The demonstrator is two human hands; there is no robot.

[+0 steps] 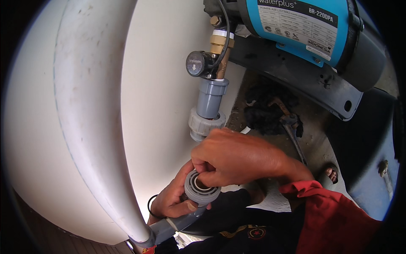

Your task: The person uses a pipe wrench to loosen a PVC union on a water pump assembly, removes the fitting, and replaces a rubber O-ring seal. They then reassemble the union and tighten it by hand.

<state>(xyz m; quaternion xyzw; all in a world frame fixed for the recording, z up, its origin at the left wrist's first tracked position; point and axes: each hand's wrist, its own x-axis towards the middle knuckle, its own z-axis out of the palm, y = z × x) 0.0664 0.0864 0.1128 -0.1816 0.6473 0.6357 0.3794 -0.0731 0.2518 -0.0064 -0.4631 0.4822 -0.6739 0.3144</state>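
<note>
My left hand (173, 197) is closed round a grey threaded pipe fitting (202, 197), its round open mouth turned up toward me. The fitting joins a grey pipe (179, 222) that runs down to the lower left. Over that mouth my right hand (232, 156) is bent, its fingers closed and the tips reaching inside the rim. Whether those fingertips hold anything is hidden. A thin black loop (149, 207) shows at my left wrist. Just above my hands hangs a grey union nut (206, 122) on the lower end of a grey pipe adapter (210, 99).
A blue and black water pump (296, 25) sits on a dark metal bracket (304, 82) at upper right. Below its outlet is a round black switch (197, 63). A thick white pipe (91, 106) curves down the left. A pipe wrench (289, 122) lies on dark cloth (260, 116).
</note>
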